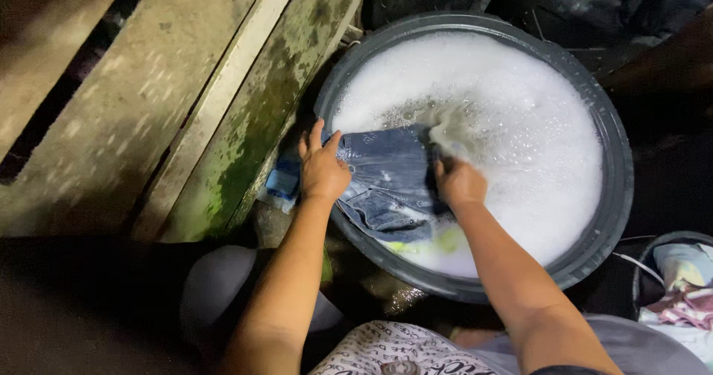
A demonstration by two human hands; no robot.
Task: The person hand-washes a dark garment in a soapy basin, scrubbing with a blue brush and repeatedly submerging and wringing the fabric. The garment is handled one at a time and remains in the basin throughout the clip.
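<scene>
A wet blue denim garment (390, 178) lies over the near left rim of a round dark basin (616, 197) full of white soapy foam (520, 122). My left hand (321, 168) presses flat on the denim's left end at the rim, fingers spread. My right hand (459, 182) is closed around a small brush or scrubber, largely hidden and blurred, against the denim's right end at the foam's edge.
Weathered, moss-stained wooden planks (186, 108) slope along the left. A blue-and-white packet (282, 186) lies beside the basin by the planks. A second tub with wet clothes (679, 286) sits at the lower right. Dark clutter lies behind the basin.
</scene>
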